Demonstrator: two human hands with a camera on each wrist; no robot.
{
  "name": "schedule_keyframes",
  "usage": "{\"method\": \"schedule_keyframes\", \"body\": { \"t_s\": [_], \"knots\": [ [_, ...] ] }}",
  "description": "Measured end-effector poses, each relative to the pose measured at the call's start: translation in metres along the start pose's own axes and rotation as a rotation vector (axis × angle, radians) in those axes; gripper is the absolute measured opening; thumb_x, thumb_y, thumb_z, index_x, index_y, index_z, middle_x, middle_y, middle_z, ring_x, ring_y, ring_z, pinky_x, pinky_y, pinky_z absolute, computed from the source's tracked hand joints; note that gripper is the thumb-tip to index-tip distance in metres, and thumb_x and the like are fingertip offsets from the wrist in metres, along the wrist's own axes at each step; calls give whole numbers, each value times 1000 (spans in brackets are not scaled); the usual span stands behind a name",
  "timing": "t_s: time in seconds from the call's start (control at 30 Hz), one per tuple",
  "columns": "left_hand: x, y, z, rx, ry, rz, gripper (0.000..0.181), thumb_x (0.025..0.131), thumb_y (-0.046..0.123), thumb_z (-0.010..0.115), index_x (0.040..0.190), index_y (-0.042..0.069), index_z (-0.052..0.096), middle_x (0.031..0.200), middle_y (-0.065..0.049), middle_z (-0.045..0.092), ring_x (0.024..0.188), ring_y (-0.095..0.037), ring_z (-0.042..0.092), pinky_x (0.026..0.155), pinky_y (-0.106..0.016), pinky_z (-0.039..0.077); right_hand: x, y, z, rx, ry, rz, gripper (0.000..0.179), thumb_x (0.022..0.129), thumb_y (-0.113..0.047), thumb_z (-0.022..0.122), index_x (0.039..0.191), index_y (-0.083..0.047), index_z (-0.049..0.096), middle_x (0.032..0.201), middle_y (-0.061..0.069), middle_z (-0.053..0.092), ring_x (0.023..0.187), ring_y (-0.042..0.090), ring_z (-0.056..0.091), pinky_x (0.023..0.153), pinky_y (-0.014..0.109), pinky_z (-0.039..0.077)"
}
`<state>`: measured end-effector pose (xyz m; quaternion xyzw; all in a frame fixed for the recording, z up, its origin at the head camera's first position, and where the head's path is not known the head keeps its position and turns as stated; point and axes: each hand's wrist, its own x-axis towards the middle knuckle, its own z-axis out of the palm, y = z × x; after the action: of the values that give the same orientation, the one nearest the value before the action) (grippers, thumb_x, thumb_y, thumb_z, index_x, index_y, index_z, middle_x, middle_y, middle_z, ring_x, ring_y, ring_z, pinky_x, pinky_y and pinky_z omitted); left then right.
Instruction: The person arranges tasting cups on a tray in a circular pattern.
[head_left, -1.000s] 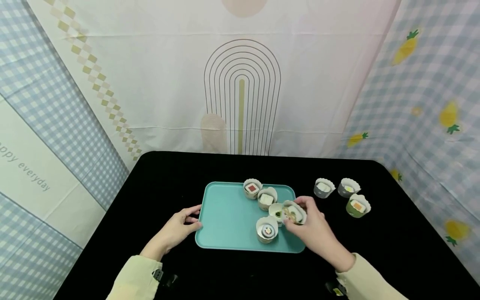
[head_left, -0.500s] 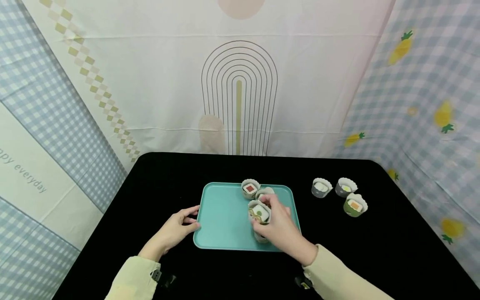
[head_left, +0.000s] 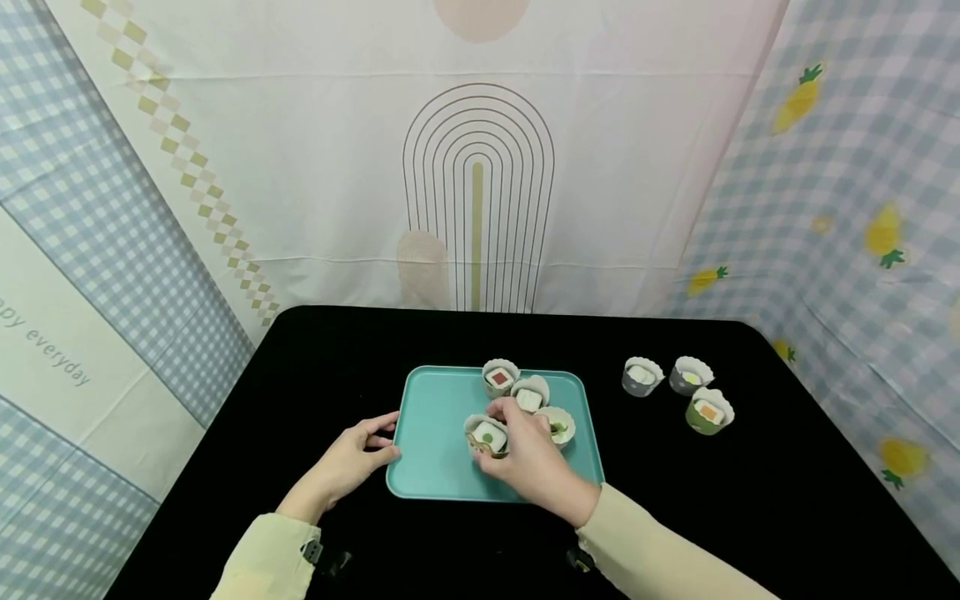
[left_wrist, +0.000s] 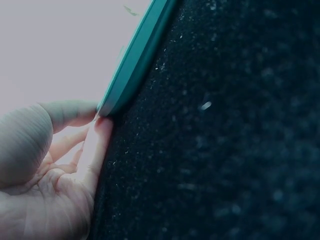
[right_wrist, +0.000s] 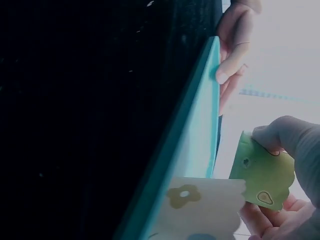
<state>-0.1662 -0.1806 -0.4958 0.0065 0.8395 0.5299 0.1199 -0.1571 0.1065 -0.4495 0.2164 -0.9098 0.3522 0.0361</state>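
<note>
A teal tray (head_left: 431,392) lies on the black table. My left hand (head_left: 348,457) holds its left rim, with thumb and fingertips at the edge in the left wrist view. My right hand (head_left: 536,458) grips a green paper baking cup (right_wrist: 265,175) with an avocado print, over the middle of the tray. Inside that cup sits a white piece with a green dot (head_left: 488,436). Behind the hand on the tray stand a cup with a red-centred piece (head_left: 500,378), one with a white piece (head_left: 530,393) and one with a green-centred piece (head_left: 557,427), partly hidden.
Right of the tray stand two grey cups, a nearer-left one (head_left: 642,377) and another (head_left: 691,375), plus a green cup with an orange-centred piece (head_left: 709,412). A white cup with a flower print (right_wrist: 200,200) shows close in the right wrist view. Curtains (head_left: 337,167) hang behind the table.
My right hand has carried the green cup leftward from the tray's right side to its middle. The cup at the tray's front is now hidden behind that hand. My left hand stays at the rim.
</note>
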Motion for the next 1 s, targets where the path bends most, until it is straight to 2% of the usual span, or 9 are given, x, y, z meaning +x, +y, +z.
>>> {"method": "schedule_keyframes", "body": {
  "t_s": [0.27, 0.53, 0.73, 0.87, 1.0],
  "knots": [
    [-1, 0, 0, -3, -8, -2, 56, 91, 19, 70, 143, 26, 49, 132, 1, 50, 107, -17, 55, 87, -42, 47, -2, 6, 6, -59, -56, -7, 59, 82, -28, 80, 127, -8, 49, 120, 11, 61, 107, 25, 59, 93, 47, 28],
    [-1, 2, 0, 0, -3, -4, 57, 91, 20, 70, 143, 26, 49, 131, 0, 50, 107, -17, 55, 87, -44, 47, -2, 4, 7, -136, -131, 1, 58, 81, -27, 81, 129, -9, 52, 121, 8, 63, 106, 23, 59, 92, 46, 28],
    [0, 2, 0, -2, -9, -5, 57, 91, 21, 70, 143, 26, 49, 131, 1, 50, 107, -17, 55, 87, -44, 47, -1, 6, -7, -144, -103, -34, 69, 76, -40, 83, 131, -11, 54, 112, -2, 61, 102, 19, 53, 93, 48, 24],
    [-1, 3, 0, 5, -6, -4, 57, 91, 20, 70, 143, 26, 49, 131, 1, 50, 106, -17, 54, 87, -43, 47, -1, 13, -17, -143, -79, -37, 66, 75, -46, 82, 127, -13, 60, 110, -5, 62, 104, 17, 51, 94, 48, 21],
    [-2, 4, -1, 9, -3, -7, 57, 91, 19, 70, 143, 26, 49, 132, 1, 50, 107, -17, 54, 87, -43, 47, -4, 20, -21, -156, -98, -48, 63, 75, -47, 81, 125, -13, 63, 111, -6, 62, 109, 17, 50, 99, 49, 18]
  ]
}}
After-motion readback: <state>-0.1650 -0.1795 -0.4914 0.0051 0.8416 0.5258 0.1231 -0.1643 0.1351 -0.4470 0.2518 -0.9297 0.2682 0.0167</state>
